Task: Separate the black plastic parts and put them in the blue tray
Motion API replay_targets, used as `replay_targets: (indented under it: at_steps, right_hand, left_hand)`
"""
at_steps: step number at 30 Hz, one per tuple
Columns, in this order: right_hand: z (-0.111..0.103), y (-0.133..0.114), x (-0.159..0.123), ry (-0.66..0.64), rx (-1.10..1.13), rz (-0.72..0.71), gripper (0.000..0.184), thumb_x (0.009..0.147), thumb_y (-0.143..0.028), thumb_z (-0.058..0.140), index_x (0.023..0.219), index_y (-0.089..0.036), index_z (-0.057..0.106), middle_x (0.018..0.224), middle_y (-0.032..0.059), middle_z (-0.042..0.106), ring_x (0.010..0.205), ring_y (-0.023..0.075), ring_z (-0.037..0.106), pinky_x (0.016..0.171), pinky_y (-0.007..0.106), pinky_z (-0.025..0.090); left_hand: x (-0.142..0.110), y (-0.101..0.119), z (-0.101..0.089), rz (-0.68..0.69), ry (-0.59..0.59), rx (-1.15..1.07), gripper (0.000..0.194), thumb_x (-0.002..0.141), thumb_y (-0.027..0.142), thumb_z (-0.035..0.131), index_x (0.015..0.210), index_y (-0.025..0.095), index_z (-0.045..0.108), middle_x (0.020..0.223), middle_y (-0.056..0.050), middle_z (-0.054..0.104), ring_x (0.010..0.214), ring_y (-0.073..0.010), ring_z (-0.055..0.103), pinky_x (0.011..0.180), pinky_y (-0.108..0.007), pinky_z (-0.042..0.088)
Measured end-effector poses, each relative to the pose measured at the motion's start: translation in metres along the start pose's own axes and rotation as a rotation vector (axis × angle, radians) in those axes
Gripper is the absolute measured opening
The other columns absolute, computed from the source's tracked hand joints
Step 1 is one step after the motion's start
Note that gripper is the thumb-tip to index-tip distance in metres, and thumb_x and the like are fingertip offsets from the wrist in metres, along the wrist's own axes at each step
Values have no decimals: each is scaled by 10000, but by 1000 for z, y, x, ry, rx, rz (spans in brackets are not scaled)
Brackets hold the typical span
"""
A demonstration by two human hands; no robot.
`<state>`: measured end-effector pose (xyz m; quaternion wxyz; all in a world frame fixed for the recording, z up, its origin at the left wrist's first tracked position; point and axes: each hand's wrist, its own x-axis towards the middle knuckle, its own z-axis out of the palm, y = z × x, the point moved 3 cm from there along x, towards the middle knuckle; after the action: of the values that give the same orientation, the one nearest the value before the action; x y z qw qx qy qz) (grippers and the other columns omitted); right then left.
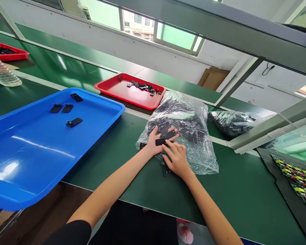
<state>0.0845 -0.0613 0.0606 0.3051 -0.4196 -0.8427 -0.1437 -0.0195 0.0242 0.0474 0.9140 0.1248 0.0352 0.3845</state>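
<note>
Left hand (151, 144) palm up, fingers spread, grip slack, likely so black pieces (160, 142) lie flat on it. Right hand (180, 158) fingertips touch them; can't tell if that grip pinches. Plastic bag (197, 149) right by both hands, probably for short reach. Blue tray (91, 117) at left, similar parts (74, 122) spaced apart.

One big blue plastic tray (48, 149) on the left, four flat black rectangular pieces (75, 122) in it. Two shallow red plastic trays (121, 89) farther back, two clear plastic bags (199, 158) of black parts, one clear ridged plastic bottle (5, 72) on the left. Two bare hands: one left hand (153, 143), one right hand (179, 158). Red tray piles? Too jumbled to count, lol.
</note>
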Motion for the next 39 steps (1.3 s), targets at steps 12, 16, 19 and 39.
replay_targets:
  at_steps: [12, 16, 19, 39]
  right_hand:
    - [-2, 13, -6, -272, 305, 48, 203, 869, -269, 580, 684, -193, 548, 663, 10, 589, 670, 167, 534, 718, 321, 393]
    - [-2, 8, -4, -329, 354, 99, 166, 864, -203, 598, 704, -189, 556, 631, -21, 553, 634, 136, 523, 670, 278, 408]
    - [-5, 6, -3, -385, 398, 121, 131, 798, -276, 701, 790, -200, 594, 683, -20, 572, 677, 151, 545, 682, 290, 416]
    - [3, -19, 4, 126, 332, 212, 198, 936, -218, 480, 1071, -203, 623, 865, 85, 599, 822, 205, 563, 744, 355, 503]
  left_hand:
    - [-2, 7, 0, 39, 37, -33, 712, 930, 568, 259, 1455, 88, 296, 1321, -215, 530, 1275, -363, 450, 1012, -588, 339]
    - [-1, 6, -2, 32, 88, -24, 721, 925, 579, 267, 1444, 79, 313, 1297, -214, 549, 1267, -376, 454, 1004, -607, 339]
    - [-1, 5, -4, 47, 139, -30, 727, 918, 583, 292, 1439, 78, 319, 1278, -214, 561, 1254, -386, 464, 999, -616, 342]
    - [1, -18, 2, 59, 230, -51, 673, 929, 555, 248, 1420, 111, 367, 1290, -196, 558, 1205, -365, 519, 971, -573, 391]
